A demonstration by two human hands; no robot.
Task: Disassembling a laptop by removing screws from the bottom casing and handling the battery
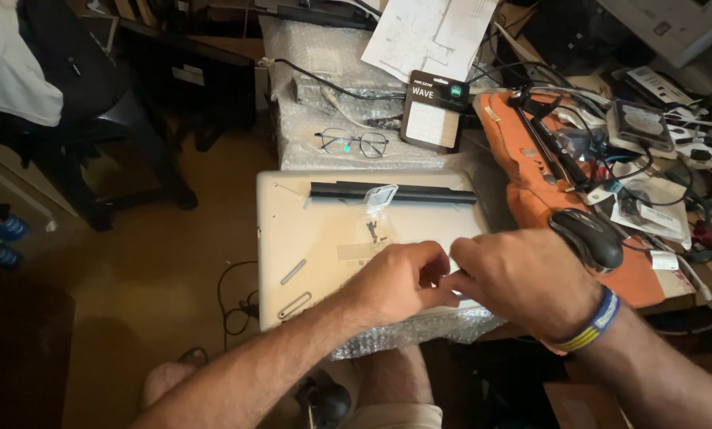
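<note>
Both hands work at the near edge of an upturned laptop.

We see the laptop (pixel 324 238) lying bottom-up on bubble wrap (pixel 403 334) on the bench, a long black strip (pixel 387 191) and a small clear bag (pixel 380 196) resting on its far side. Left hand (pixel 395 282) and right hand (pixel 522 282) meet at the near right edge, fingers curled and pinched together on something too small to make out. The bottom cover looks not yet lifted, so we judge the work is early. Glasses (pixel 353 143), a mouse (pixel 590 236) on an orange cloth (pixel 530 191) and tangled cables sit behind.
</note>
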